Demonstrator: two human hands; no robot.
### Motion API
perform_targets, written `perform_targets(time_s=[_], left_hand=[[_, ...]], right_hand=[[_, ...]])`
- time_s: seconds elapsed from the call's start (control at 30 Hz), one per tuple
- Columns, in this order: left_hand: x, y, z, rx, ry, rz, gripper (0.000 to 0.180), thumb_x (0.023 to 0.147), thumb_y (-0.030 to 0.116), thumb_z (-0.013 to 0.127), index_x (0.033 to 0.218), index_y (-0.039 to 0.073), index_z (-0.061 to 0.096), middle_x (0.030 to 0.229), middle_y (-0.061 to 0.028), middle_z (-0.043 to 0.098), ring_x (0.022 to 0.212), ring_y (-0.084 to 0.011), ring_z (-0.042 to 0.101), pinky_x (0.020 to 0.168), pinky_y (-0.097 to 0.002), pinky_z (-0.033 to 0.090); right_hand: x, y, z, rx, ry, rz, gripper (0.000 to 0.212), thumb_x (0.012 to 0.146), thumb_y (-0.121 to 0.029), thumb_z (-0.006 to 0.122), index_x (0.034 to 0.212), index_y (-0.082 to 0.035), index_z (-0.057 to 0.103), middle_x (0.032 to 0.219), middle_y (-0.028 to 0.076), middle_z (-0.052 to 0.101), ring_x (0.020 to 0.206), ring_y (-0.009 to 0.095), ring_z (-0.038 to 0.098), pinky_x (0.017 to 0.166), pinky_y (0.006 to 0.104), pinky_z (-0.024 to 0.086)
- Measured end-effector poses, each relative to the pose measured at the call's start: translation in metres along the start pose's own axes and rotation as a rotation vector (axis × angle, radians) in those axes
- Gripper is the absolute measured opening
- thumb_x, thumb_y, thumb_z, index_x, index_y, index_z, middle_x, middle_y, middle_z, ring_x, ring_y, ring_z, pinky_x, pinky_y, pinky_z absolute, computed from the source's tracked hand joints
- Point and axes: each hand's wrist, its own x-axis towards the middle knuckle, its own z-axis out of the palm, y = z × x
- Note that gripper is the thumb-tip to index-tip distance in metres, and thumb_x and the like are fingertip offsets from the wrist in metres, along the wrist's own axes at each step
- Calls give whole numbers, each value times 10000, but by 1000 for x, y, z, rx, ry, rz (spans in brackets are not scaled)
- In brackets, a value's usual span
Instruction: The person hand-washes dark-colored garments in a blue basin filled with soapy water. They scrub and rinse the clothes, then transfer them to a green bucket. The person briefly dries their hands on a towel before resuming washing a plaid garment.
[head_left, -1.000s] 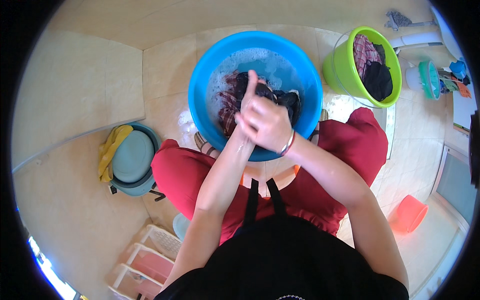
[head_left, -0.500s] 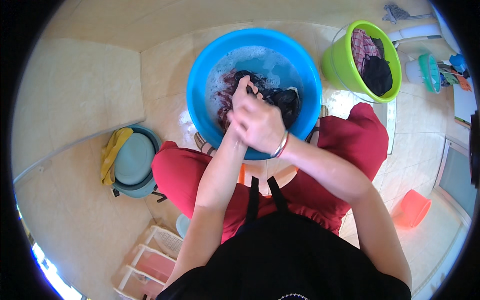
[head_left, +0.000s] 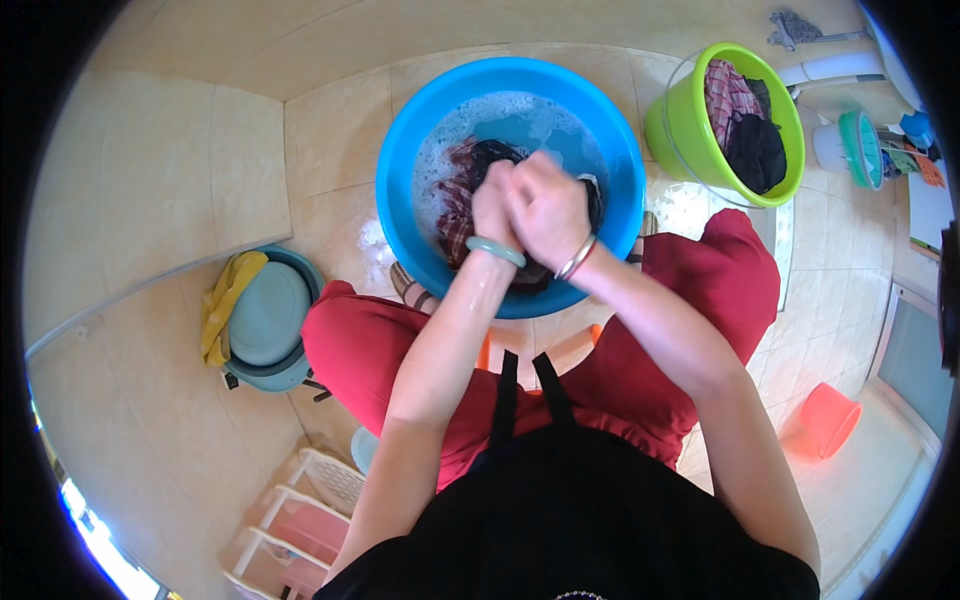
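In the middle of the view stands a blue basin [head_left: 400,130] of sudsy water, between my knees. My left hand [head_left: 494,212], with a jade-green bangle at its wrist, is closed over the basin and grips wet black cloth [head_left: 492,152]. Pressed against it on the right is my right hand [head_left: 552,208], slightly blurred, its fingers curled into the same cloth. The cloth between the hands is mostly hidden. Dark red plaid cloth [head_left: 456,215] lies in the water at the left, beside my left hand.
A lime-green bucket [head_left: 680,130] of clothes stands to the right of the basin. At the left are a stack of blue-grey basins [head_left: 268,318] and a yellow cloth [head_left: 228,305]. A white rack [head_left: 290,500] stands at lower left, an orange-pink bucket [head_left: 830,420] at lower right.
My right hand has slid from across my left wrist up and right, so the fists now sit side by side. The left bangle now shows, and the black cloth has shifted beneath the hands.
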Motion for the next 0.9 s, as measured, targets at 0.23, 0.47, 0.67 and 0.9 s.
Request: perform_targets(time_s=[0.23,0.47,0.67,0.9], left_hand=[[3,-17,-6,-195,-209,136,166,947,258,488,924,133,595,815,29,561,781,-123,561,691,-297,464],[13,-10,19,100,330,73,229,907,256,549,840,61,648,831,-17,605,768,-119,557,683,-283,447],[48,-14,-35,-237,-34,22,263,940,304,508,764,126,589,743,5,536,753,-136,558,695,-301,459],[95,16,5,163,297,190,456,917,368,585,1194,7,568,1141,-52,578,1050,-157,502,930,-295,382]], right_hand=[[8,18,20,-12,-27,11,251,870,-219,577,661,-81,591,789,140,625,620,342,613,551,427,506],[26,47,29,-68,10,148,281,897,-220,563,668,-58,562,714,147,554,618,365,575,525,453,470],[7,31,58,139,-76,-29,156,835,-190,607,714,-96,583,756,116,576,643,323,595,529,416,478],[62,187,73,47,65,288,227,927,-218,553,803,-31,588,784,164,584,719,367,579,659,441,474]])
